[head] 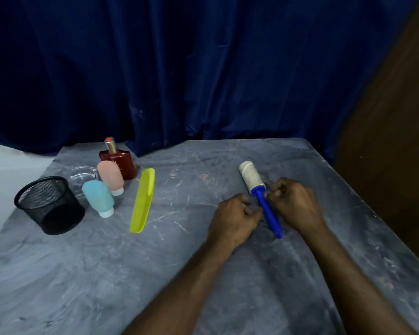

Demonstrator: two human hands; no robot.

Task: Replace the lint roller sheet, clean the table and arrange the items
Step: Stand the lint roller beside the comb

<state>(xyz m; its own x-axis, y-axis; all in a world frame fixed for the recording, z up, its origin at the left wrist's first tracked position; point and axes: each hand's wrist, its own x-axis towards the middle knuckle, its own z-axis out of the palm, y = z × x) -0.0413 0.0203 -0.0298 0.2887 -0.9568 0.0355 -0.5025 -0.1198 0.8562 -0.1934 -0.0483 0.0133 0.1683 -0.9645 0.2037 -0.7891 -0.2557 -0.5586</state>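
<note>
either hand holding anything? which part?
Nothing clearly held. Left hand and right hand are curled either side of the lint roller handle; contact cannot be told.

A single wide-angle camera sits on the person's head and looks forward and down across the desk (203,274), so the near edge falls below the frame and the far edge runs across the middle. The upper half faces a blue curtain (203,68) at 12 o'clock, with a brown wall (397,141) at 2 o'clock. The view is close: both forearms enter from 5 and 6 o'clock and fill the lower right, with the left hand (235,218) and right hand (294,204) just right of centre. A mesh cup (50,205) sits out at 9 o'clock. Lines bow toward the corners. No second view exists to overlap with it.
</note>
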